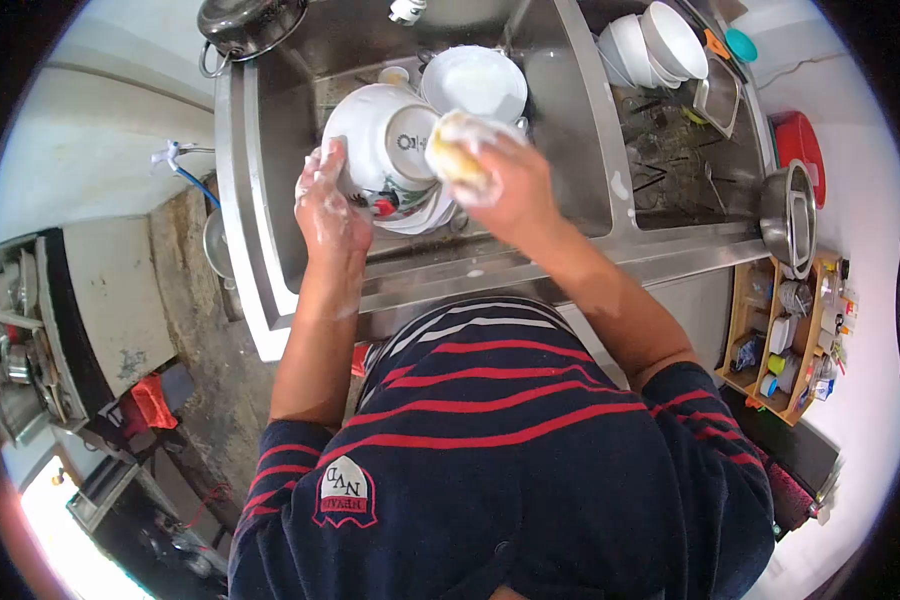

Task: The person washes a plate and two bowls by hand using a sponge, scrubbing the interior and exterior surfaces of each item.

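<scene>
A white bowl (370,125) with a printed rooster and a base mark is tipped so its underside shows, over the left sink basin. Soap suds cover my left hand (327,205), which is closed on the bowl's left side. In my right hand (515,185) is a foamy yellow sponge (454,165), right at the bowl's foot ring. Below the bowl, more white dishes (425,218) show partly, the rest hidden behind it. A white plate (475,84) lies farther back in the basin.
A dark pot (252,22) sits at the sink's back left corner. White bowls (660,45) lean together in the right basin, near a wire rack and a metal tray (718,98). Steel bowls (790,220) stand at the right edge, by a red basin (802,150).
</scene>
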A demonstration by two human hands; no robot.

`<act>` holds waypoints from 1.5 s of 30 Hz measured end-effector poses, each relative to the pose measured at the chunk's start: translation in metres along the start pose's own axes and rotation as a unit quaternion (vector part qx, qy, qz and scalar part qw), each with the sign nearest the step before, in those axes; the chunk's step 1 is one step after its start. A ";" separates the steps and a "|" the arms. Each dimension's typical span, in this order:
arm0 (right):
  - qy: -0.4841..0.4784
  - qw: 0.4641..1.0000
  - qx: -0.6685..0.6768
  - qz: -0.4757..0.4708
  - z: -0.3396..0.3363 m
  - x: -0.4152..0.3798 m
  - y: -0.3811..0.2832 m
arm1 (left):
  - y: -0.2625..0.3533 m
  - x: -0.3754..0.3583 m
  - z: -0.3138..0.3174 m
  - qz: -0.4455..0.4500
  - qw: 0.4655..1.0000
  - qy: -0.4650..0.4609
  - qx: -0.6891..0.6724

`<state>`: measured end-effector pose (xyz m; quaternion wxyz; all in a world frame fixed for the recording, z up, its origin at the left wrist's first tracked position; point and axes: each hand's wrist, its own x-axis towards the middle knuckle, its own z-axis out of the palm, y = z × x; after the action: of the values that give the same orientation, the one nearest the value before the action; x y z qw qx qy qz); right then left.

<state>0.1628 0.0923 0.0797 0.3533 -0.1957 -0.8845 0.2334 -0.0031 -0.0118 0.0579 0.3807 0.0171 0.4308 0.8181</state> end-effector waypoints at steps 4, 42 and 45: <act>-0.001 0.995 0.056 -0.080 0.003 0.002 -0.015 | -0.011 -0.007 0.004 -0.019 0.999 0.039 0.025; 0.083 0.988 0.098 0.090 0.012 0.012 -0.012 | -0.025 -0.012 0.008 -0.046 0.997 0.051 0.024; 0.034 0.995 0.068 -0.057 0.002 0.004 -0.027 | -0.011 -0.008 0.011 -0.043 0.999 0.011 -0.023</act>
<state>0.1543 0.0719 0.0953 0.4081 -0.1284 -0.8637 0.2663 0.0133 -0.0056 0.0588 0.4113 -0.0196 0.4165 0.8105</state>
